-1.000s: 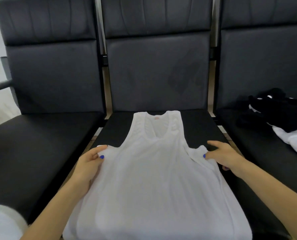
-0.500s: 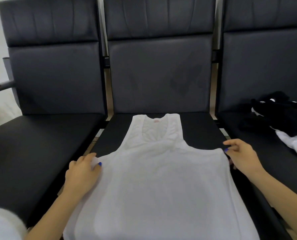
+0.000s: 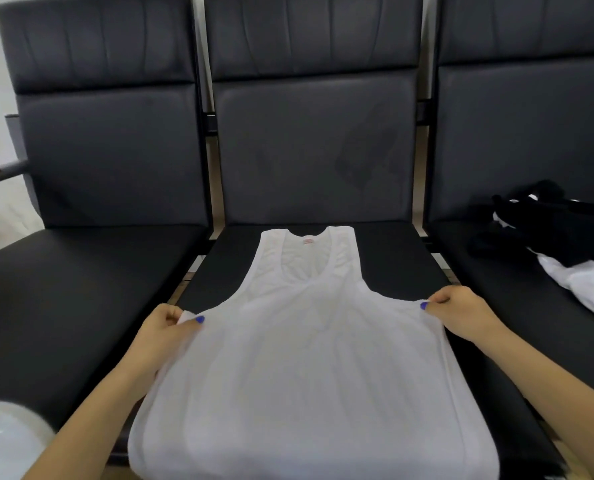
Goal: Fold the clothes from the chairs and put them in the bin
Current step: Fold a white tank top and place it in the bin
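left hand (image 3: 165, 329): fingers curled, pinching white tank top (image 3: 309, 368) at its 9 o'clock armhole corner
right hand (image 3: 461, 315): fingers pinching its 3 o'clock corner
middle chair (image 3: 403, 268): top spread flat
right chair (image 3: 517, 306): black and white clothes pile (image 3: 562, 244)

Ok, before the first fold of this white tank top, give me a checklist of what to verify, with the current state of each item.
1. Left hand grips the white tank top at its left underarm corner: ok.
2. Right hand pinches the right underarm corner: ok.
3. Top lies flat and spread on the middle chair seat, straps pointing to the backrest: ok.
4. Hem fully on the seat: not ok, the lower part hangs over the front edge.
5. Other clothes on the right chair lie apart from the top: ok.
6. Bin within reach: cannot tell; only a white rounded object shows at lower left.
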Demonstrator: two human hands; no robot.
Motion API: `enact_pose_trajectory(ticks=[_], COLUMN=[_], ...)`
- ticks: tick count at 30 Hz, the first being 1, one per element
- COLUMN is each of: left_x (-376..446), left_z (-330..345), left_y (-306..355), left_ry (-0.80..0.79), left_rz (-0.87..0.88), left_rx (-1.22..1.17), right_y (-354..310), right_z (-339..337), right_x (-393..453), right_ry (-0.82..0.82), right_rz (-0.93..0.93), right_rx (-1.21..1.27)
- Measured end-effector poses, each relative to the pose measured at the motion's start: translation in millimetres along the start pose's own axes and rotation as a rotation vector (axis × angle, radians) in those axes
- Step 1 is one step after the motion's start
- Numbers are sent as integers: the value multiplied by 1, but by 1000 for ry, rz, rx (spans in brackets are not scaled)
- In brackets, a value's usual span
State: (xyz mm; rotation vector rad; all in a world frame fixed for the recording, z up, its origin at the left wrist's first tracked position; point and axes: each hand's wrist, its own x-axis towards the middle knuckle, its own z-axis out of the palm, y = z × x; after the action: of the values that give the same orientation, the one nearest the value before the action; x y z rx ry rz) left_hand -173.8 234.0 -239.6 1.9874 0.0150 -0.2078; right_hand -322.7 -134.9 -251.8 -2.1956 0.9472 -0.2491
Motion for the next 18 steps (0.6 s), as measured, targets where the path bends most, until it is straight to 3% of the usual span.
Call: enact_pose_trajectory(ticks=[3,7,9,13,16,18], left_x=[5,17,18,13,1,-7], left_z=[-1,-7,-6,-6,0,10], left_y=[3,-4,-9,-16,-8,-6], left_ry=[-13,218,293,321,238,66], left_rz=[-145,-110,-8,194,382,403], left_rx=[-334,-368,-132,645,825,884], right_y=[1,2,5,6,-1,-9], right_z=[3,-3,-7,-11,-16,-18], right_x=[0,-5,-6,-14,-33,-55], right_ry=[74,139,143,85,72,-71], right_rz=[-47,-27,9,20,-56,-56], right_rx=[17,282,288,255,-84,-350])
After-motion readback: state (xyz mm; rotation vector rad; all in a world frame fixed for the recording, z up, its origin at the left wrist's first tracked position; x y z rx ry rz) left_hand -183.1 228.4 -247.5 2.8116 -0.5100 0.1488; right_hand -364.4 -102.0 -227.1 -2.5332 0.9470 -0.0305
